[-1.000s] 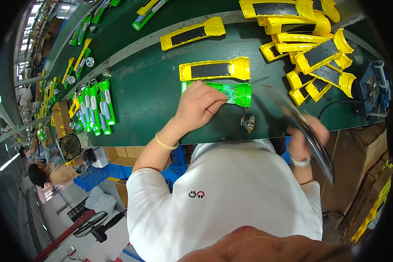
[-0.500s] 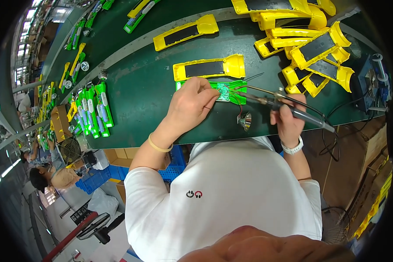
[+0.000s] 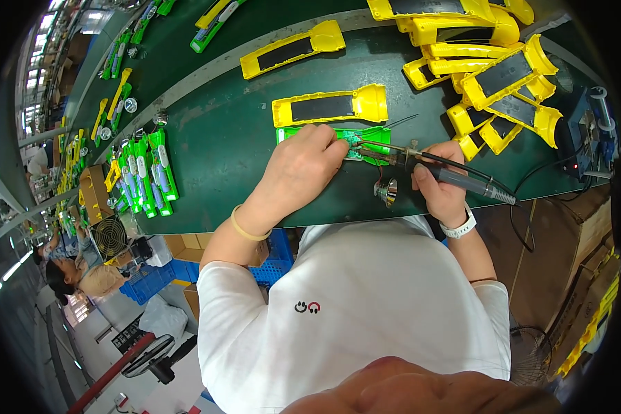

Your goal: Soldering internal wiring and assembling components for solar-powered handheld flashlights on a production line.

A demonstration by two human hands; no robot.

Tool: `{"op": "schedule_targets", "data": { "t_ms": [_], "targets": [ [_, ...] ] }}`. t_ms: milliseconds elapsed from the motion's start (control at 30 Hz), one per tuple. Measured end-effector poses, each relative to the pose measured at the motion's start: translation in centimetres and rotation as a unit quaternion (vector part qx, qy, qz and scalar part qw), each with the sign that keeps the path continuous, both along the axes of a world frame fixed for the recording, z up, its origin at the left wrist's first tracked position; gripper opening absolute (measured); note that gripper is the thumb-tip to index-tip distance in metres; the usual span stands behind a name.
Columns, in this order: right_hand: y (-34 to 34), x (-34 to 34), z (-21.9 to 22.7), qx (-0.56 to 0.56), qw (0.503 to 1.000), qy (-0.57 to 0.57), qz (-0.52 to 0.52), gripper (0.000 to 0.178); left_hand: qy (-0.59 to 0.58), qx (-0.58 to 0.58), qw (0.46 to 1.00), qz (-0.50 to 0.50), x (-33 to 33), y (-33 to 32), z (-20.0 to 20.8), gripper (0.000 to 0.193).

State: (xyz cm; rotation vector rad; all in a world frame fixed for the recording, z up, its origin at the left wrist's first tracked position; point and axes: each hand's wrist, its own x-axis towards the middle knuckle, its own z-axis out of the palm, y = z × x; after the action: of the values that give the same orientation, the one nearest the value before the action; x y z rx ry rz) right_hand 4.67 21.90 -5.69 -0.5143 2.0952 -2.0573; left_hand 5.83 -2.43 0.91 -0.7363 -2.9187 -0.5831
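Observation:
A green flashlight housing half (image 3: 377,148) lies on the bench in front of me with a small circuit board (image 3: 352,138) in it. My left hand (image 3: 306,165) rests over the housing, finger and thumb pinched at the board; what they hold is hidden. In my right hand (image 3: 440,181) is a soldering iron (image 3: 455,179) with a thin metal feed tube along it. Its tip reaches the board beside my left fingertips. A silver reflector (image 3: 388,192), wired to the housing, lies just below. Right behind the housing sits a yellow housing half (image 3: 371,103) with a dark panel.
Another yellow half (image 3: 330,36) lies farther back. Yellow halves (image 3: 500,72) are piled at the far right, near a soldering station (image 3: 578,141) whose cable (image 3: 531,228) hangs over the bench edge. Green units with batteries (image 3: 145,172) stand grouped at left. Another person (image 3: 93,272) sits farther left.
My right hand has moved the soldering iron left and slightly up, bringing its tip closer to the board. My left fingers have shifted slightly over the board.

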Motion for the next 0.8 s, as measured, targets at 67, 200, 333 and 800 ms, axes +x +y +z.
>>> {"op": "schedule_targets", "data": {
  "t_ms": [67,200,333,800],
  "targets": [
    [-0.1,0.0,0.1,-0.005,1.000,-0.019,-0.004,0.022,-0.004,-0.010,1.000,-0.003,-0.1,0.1,0.2,0.021],
    [-0.9,0.0,1.4,-0.079,0.990,-0.118,-0.016,0.019,0.008,-0.035,0.999,-0.020,-0.1,0.3,0.3,0.007],
    [-0.7,0.0,1.3,-0.082,0.991,-0.107,-0.011,0.018,0.009,-0.052,0.998,-0.024,-0.1,0.3,0.5,0.006],
    [0.0,0.3,1.4,-0.158,0.982,-0.095,-0.032,0.019,0.009,-0.030,0.999,0.006,-0.1,0.6,1.3,0.013]
  ]
}}
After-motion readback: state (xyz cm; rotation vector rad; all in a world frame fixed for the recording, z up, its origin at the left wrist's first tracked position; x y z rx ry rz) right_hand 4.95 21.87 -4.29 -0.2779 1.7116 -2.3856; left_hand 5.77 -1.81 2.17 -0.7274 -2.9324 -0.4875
